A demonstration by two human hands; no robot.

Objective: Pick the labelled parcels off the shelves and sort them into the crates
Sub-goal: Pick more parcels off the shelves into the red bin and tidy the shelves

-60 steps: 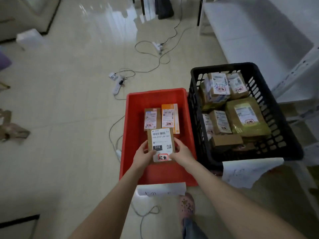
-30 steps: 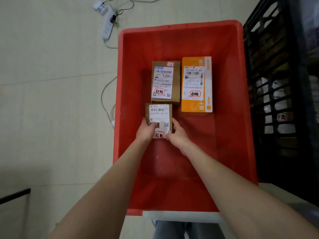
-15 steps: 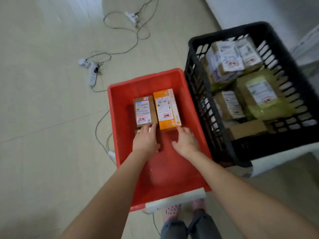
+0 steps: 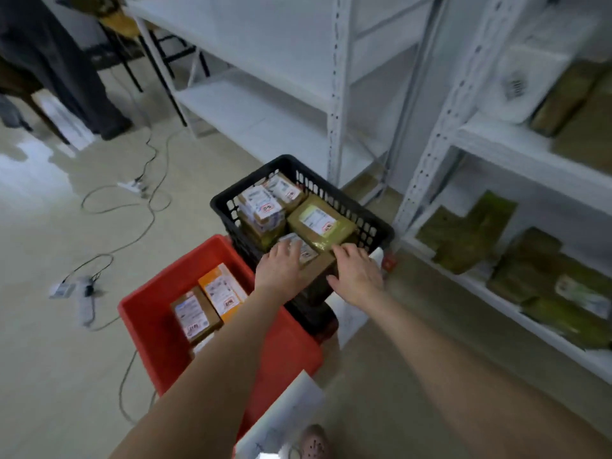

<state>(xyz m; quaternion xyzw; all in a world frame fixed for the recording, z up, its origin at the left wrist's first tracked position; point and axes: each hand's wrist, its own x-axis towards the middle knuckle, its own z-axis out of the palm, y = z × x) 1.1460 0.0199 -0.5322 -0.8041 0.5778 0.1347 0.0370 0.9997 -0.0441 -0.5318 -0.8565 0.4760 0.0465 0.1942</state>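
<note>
A red crate (image 4: 159,346) on the floor holds a brown labelled parcel (image 4: 193,314) and an orange one (image 4: 222,291); a third parcel peeks out beneath my left forearm. To its right, a black crate (image 4: 374,226) is filled with several labelled parcels, including an olive one (image 4: 319,225). My left hand (image 4: 280,270) and right hand (image 4: 356,271) are both empty, fingers straight, in front of the black crate's near side. White shelves (image 4: 516,150) on the right carry more olive parcels (image 4: 543,276).
Cables and a power strip (image 4: 86,303) lie across the floor on the left. Bare white shelving (image 4: 265,104) stands behind the crates. Chair legs and dark fabric (image 4: 66,71) are at the back left. Paper labels hang on both crates' near ends.
My hands set the small brown parcel down in the red crate and let go of it. Both then rose and moved right toward the black crate, and my view lifted to the shelves.
</note>
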